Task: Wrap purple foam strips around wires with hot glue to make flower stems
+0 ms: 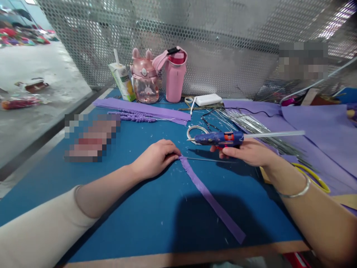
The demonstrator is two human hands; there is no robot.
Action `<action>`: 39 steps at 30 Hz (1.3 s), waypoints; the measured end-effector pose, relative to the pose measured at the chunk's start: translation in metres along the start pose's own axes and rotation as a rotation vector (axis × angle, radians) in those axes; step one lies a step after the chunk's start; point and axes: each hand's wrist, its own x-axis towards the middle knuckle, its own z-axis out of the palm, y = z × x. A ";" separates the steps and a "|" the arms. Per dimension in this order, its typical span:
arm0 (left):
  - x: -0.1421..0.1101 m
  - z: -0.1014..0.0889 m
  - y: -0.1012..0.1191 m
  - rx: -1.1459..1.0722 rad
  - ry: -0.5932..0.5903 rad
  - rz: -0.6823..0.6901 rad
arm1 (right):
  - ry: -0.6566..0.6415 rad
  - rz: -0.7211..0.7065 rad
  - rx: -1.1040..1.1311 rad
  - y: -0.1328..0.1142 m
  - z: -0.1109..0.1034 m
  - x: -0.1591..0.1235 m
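Note:
My left hand [154, 158] rests on the blue table [117, 208], its fingers pinched on the upper end of a long purple paper strip [212, 201] where a thin metal wire [209, 160] meets it. The strip runs diagonally toward the table's front edge. My right hand [249, 152] is closed around a blue hot glue gun [220, 138] with a clear glue stick [275, 134] poking out of its back. The gun lies level, nozzle pointing left, a little above the wire and strip end.
At the back stand a juice carton [122, 80], a pink bunny bottle [144, 80] and a pink flask [175, 76]. Purple strips [142, 108], a white power bank [208, 99], a wire bundle [259, 130] and purple sheets [320, 130] lie around. Perforated metal wall behind.

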 end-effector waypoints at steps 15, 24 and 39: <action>-0.001 0.001 0.000 0.052 -0.022 0.010 | -0.095 -0.186 -0.460 -0.004 0.012 -0.001; -0.001 0.002 -0.001 0.037 -0.010 0.008 | 0.040 -0.193 -0.581 -0.014 0.021 0.000; -0.001 0.000 0.002 0.007 0.002 0.014 | -0.032 -0.137 -0.650 -0.033 0.022 -0.001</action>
